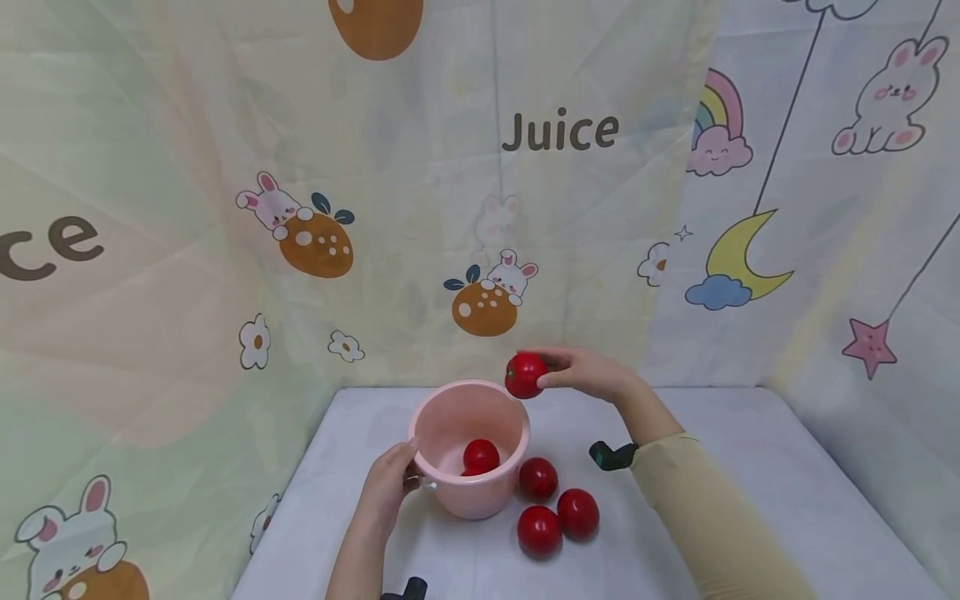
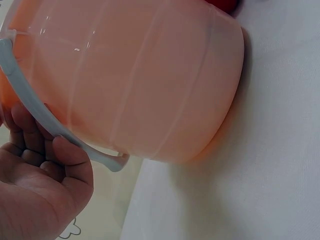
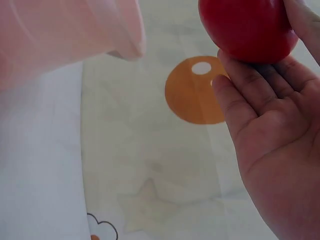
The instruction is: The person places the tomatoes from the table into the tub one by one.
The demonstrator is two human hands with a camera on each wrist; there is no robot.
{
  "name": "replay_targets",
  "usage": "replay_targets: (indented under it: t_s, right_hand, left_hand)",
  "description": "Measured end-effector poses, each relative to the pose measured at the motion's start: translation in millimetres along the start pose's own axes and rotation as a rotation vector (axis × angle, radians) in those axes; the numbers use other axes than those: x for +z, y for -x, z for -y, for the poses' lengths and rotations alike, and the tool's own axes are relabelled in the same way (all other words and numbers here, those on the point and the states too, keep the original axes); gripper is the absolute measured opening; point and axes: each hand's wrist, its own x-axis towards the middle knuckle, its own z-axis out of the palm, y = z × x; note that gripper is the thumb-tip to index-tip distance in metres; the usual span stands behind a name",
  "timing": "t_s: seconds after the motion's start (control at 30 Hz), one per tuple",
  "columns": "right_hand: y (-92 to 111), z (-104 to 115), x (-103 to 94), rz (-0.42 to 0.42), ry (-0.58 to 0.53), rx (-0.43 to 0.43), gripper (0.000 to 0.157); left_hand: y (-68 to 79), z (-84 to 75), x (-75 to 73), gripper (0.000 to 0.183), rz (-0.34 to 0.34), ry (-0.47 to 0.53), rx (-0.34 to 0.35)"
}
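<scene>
On the white-topped table (image 1: 630,533), three glossy, round red tomatoes (image 1: 539,532) sat within your reach beside a round pink plastic bucket (image 1: 472,498), at least one more tomato (image 1: 481,456) inside; your left hand (image 1: 390,475) gripped its curved grey handle (image 2: 37,105), likely to steady it. Beyond, your right hand (image 1: 585,373) pinched a raised red tomato (image 1: 525,375) near the rim, apparently for clearance, before pale printed fabric (image 1: 615,192).

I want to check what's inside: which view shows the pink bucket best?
The head view: it looks into the pink bucket, shown nearly whole, with a red fruit inside. The left wrist view gives a close, cropped outer wall and the grey handle; the right wrist view, just some wall and rim.
</scene>
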Motion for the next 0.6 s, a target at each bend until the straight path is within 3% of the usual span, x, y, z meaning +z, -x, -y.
replay_targets:
  t_s: [0.3,0.6]
  right_hand:
    - [-32,15,22.5,0.151,0.045,-0.045,0.06]
    - [-60,28,43.0,0.285,0.142,0.037,0.053]
  left_hand:
    - [1.4,0.5,-1.5,0.052,-0.003,-0.009,0.021]
    - [2.3,1.1,-0.3,0.053,0.005,-0.005,0.027]
